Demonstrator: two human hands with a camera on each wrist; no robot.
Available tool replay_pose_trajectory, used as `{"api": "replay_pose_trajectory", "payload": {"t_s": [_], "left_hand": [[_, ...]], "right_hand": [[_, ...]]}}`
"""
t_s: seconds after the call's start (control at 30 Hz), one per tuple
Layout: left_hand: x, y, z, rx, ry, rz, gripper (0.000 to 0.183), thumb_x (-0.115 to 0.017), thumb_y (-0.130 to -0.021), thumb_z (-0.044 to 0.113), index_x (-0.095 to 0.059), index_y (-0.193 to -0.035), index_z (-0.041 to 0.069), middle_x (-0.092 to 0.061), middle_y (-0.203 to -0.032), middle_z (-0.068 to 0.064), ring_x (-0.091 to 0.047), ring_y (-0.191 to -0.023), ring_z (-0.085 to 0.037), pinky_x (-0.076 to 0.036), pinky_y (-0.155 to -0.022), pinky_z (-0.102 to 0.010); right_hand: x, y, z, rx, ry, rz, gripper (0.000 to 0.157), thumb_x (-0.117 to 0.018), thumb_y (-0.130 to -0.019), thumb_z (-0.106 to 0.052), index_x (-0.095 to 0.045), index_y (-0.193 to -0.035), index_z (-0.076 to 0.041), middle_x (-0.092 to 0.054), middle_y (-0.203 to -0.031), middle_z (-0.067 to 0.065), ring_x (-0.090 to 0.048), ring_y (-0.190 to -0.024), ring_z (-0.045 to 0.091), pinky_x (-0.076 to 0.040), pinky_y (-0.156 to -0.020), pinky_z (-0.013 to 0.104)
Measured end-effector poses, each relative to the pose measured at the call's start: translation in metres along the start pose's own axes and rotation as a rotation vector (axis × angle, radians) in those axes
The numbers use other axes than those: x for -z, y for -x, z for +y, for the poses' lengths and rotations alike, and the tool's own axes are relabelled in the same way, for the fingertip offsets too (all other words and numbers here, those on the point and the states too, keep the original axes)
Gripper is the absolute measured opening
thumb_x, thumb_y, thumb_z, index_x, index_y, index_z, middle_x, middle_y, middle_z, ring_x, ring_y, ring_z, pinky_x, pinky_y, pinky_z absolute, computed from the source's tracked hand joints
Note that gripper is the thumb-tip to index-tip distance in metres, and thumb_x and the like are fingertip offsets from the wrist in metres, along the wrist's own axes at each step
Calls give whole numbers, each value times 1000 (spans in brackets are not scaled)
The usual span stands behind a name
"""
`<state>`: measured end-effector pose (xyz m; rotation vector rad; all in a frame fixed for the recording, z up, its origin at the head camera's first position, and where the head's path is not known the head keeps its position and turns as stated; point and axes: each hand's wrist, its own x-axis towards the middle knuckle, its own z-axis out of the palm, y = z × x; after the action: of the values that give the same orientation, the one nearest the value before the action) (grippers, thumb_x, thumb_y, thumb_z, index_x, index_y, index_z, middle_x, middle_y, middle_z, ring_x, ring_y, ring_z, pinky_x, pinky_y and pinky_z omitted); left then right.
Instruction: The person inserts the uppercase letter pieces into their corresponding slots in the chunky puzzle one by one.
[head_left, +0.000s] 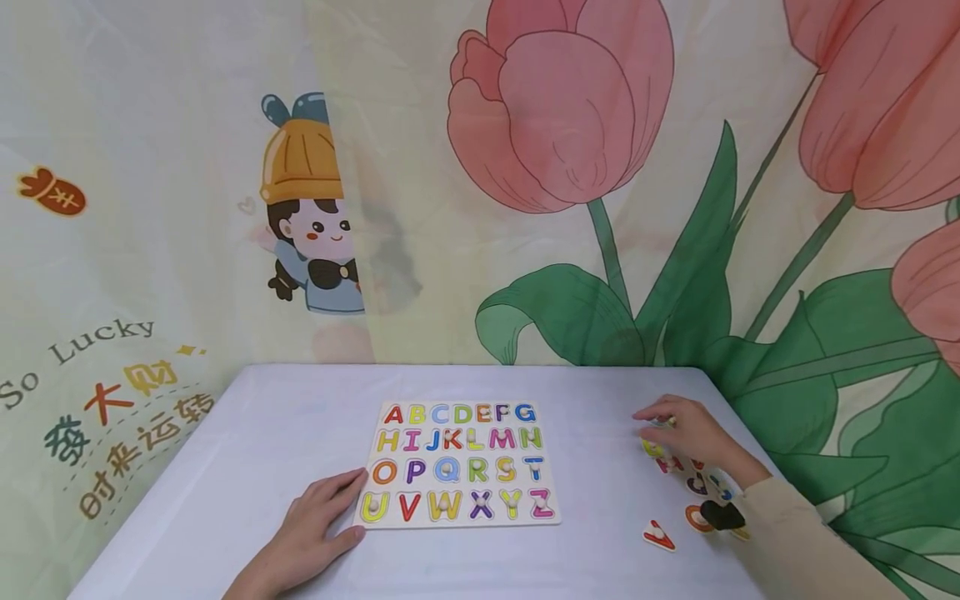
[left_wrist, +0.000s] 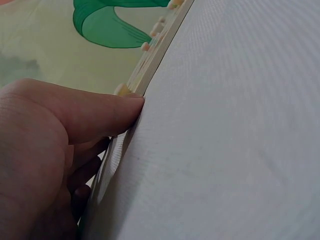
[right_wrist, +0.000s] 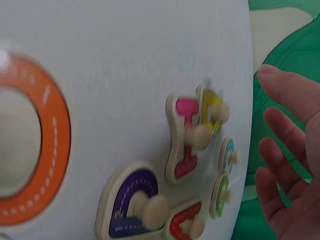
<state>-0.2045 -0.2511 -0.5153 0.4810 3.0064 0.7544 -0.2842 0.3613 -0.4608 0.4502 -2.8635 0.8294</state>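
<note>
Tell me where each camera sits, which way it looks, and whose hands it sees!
Head: worn on the person's head, looking forward and down at the table and letter board; left hand and right hand show.
Left wrist: worn there, looking along the letter board's edge; the left thumb and fingers show.
Right wrist: worn there, looking across loose letters; the right hand's fingers show.
Shared: head and right wrist both see loose letters and the right hand.

Head view softly, evenly lit, wrist views dimmer, left hand [left_wrist: 52,132] shadowed, close orange letter [right_wrist: 56,125] slightly blurred
</note>
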Motion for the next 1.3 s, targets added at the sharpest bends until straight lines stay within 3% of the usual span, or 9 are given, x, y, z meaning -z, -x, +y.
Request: {"api": "replay_pose_trajectory", "payload": {"t_s": [0.23, 0.37, 0.77, 1.07, 1.3], "left_hand": [[0, -2, 1, -5, 3, -4, 77, -76, -95, 45, -48, -162, 18, -46, -163, 0, -38, -148, -30, -38, -108, -55], [0, -2, 2, -1, 2, -9, 78, -77, -95, 45, -48, -162, 18, -46, -163, 0, -38, -148, -29, -39, -107, -54], [1, 0, 1, 7, -6, -1, 78, -77, -94, 45, -49, -161, 18, -47, -162, -2, -39, -148, -30, -38, -107, -55], [0, -1, 0, 13, -3, -12, 79, -77, -94, 47, -48, -161, 19, -46, -163, 0, -38, -148, -29, -39, -107, -54], [-1, -1, 0, 25, -3, -19, 79, -77, -93, 47, -48, -162, 19, -46, -163, 0, -38, -148, -28, -39, -107, -54]], "right_hand": [[3, 0, 24, -19, -46, -115, 26, -83, -94, -19, -81, -119, -11, -71, -105, -2, -64, -97, 16, -57, -81, 25], [3, 4, 33, -30, -90, -163, 27, -83, -94, -22, -80, -119, -11, -70, -105, -1, -64, -94, 12, -57, -80, 25], [-1, 5, 45, -22, -118, -145, 17, -83, -94, -24, -84, -109, -15, -68, -102, -1, -62, -88, 8, -56, -73, 26], [-3, 4, 33, -56, -109, -108, 19, -84, -94, -26, -85, -109, -15, -69, -102, -1, -61, -90, 12, -57, -75, 25], [-14, -11, -2, -38, -55, -32, 17, -85, -92, -22, -85, -107, -14, -71, -98, -2, -62, -90, 17, -55, -70, 26]]}}
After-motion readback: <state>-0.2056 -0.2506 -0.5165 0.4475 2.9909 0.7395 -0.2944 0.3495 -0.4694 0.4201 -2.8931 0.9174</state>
